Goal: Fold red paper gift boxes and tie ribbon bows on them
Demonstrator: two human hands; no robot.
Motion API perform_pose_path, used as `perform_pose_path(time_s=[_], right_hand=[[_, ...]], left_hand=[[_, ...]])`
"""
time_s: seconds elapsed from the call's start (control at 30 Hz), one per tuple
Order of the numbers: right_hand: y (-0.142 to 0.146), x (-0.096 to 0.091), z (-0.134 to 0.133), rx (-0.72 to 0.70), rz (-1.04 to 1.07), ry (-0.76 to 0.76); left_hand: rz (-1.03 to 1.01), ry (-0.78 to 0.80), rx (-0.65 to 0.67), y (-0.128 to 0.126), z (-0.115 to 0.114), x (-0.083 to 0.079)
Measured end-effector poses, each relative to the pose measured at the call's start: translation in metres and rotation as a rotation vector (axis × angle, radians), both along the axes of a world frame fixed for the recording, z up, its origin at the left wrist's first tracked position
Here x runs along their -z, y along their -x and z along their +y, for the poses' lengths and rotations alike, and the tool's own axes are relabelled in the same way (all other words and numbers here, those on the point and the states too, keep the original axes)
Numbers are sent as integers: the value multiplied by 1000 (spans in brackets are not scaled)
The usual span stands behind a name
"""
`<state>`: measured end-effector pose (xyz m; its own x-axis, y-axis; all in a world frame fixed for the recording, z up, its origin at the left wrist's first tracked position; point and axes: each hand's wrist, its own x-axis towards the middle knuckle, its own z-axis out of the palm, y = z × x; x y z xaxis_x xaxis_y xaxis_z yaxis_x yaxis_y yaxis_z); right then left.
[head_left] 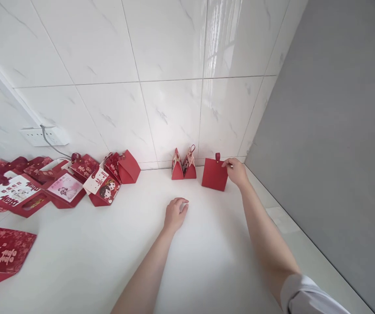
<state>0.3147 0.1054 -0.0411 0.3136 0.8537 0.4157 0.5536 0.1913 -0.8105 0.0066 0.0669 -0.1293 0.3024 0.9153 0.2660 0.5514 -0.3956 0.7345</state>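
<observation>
A light pinch at the edge keeps the red box square

The right hand (236, 171) is closed in a pinch on the right edge of the red box (214, 175), near its top corner. The box is upright with its plain face towards the person, just left of that hand, its strap (218, 157) pointing up. Whether the table (115, 270) bears its weight cannot be told. The left hand (175, 214) holds nothing; its fingers curl loosely, thumb a little apart, over the table, nearer the person than the box. The two hands are well apart.

Held by one edge, the box probably swings or twists easily, so a gentle grip with the wrist kept level should serve best. Squeezing hard may crease what looks like card. The left hand is well placed to steady the opposite edge if the box leans.

Beyond the left hand, two small boxes (184, 170) stand side by side by the wall (170, 122), left of the red box and apart from it; a sideways knock could tip them. The other boxes (66, 188) lie well left of both hands.
</observation>
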Motion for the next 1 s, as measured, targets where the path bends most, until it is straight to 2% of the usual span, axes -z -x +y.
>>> perform_pose_path(time_s=[0.1, 0.17, 0.23, 0.3, 0.37, 0.47, 0.5, 0.53, 0.6, 0.63, 0.73, 0.8, 0.87, 0.93, 1.0], right_hand=[[-14, -3, -26, -206, 72, 11], [-9, 0, -37, -397, 240, 6], [7, 10, -44, -544, 446, -25], [32, 29, -52, -596, 509, -25], [60, 53, -66, -518, 448, 23], [93, 82, -96, -242, 289, 129], [102, 87, -107, -277, 279, 157], [109, 90, -117, -372, 289, 156], [118, 90, -129, -544, 366, 116], [120, 89, -131, -584, 430, 98], [120, 87, -121, -482, 721, 117], [115, 90, -111, -394, 887, 154], [109, 93, -104, -373, 958, 180], [105, 94, -103, -387, 983, 186], [103, 93, -106, -402, 1004, 178]], left_hand=[[-49, 38, -11, 2, 0, -3], [-92, 78, 31, 4, -1, -5], [-160, 131, 181, 4, -5, -8], [-231, 187, 356, 2, -11, -11], [-232, 224, 440, -3, -19, -14], [-100, 139, 393, -12, -31, -17], [-52, 82, 368, -15, -35, -18], [-15, 29, 351, -17, -38, -18], [21, -39, 348, -18, -41, -17], [24, -54, 355, -17, -41, -16], [-59, -66, 336, -12, -37, -12], [-189, -30, 248, -9, -32, -8], [-313, 56, 157, -8, -28, -7], [-369, 171, 179, -8, -27, -10], [-384, 232, 285, -10, -28, -16]])
